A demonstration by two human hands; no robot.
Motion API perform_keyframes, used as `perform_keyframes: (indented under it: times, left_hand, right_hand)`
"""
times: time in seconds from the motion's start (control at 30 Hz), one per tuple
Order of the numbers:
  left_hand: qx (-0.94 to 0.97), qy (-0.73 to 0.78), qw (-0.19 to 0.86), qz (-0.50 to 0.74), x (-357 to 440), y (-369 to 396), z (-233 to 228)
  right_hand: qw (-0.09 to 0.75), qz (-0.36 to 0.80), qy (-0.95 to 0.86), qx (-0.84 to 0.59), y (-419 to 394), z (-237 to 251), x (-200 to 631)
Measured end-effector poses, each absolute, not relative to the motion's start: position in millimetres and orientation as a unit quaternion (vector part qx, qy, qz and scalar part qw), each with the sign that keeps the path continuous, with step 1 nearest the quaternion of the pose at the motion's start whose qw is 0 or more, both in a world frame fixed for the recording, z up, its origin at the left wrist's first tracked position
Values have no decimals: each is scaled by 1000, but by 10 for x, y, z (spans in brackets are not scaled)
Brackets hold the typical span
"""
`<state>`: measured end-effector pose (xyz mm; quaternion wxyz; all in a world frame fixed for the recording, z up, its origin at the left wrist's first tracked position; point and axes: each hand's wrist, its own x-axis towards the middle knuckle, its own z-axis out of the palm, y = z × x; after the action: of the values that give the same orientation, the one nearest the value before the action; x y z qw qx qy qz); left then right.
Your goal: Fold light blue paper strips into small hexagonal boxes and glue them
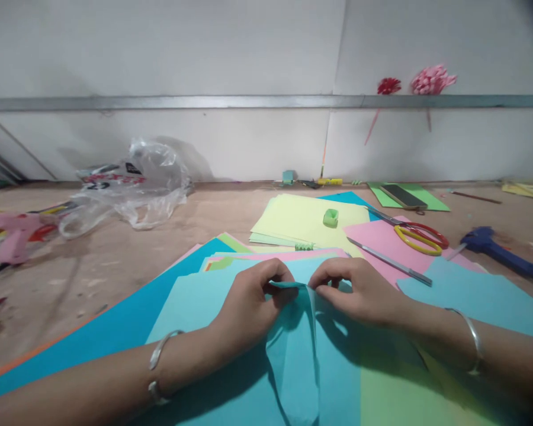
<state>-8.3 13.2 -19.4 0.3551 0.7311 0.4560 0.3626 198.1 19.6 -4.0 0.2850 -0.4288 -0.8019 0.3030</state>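
Note:
A folded strip of light blue paper [297,367] hangs down in front of me, its top edge pinched in my fingers. My left hand [260,296] is closed on the top left part of the strip, thumb against fingertips. Close beside it, my right hand [359,290] pinches the upper right corner. Under both hands lie sheets of light blue paper [195,307], with darker blue paper [160,302] and green paper [395,384] showing at the sides.
Scissors [420,236], a silver pen [391,261] and a blue glue gun [501,251] lie right. Yellow paper [288,219] bears a green paper piece [331,218]. A phone [403,196] rests on green paper. Left are a plastic bag [137,183] and a pink glue gun [15,234].

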Motion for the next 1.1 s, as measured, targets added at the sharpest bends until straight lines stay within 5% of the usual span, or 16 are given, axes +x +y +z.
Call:
perform_keyframes:
  times: [0.3, 0.53, 1.1]
  left_hand:
    - [730, 454, 371, 352, -61, 138, -194]
    - [744, 465, 344, 333, -27, 99, -171]
    - [772, 459, 345, 274, 21, 51, -186]
  right_hand:
    - [317, 199, -858, -352, 182, -190, 2003]
    - [331, 255, -802, -427, 79, -73, 1922]
    - [223, 179, -866, -411, -29, -83, 1860]
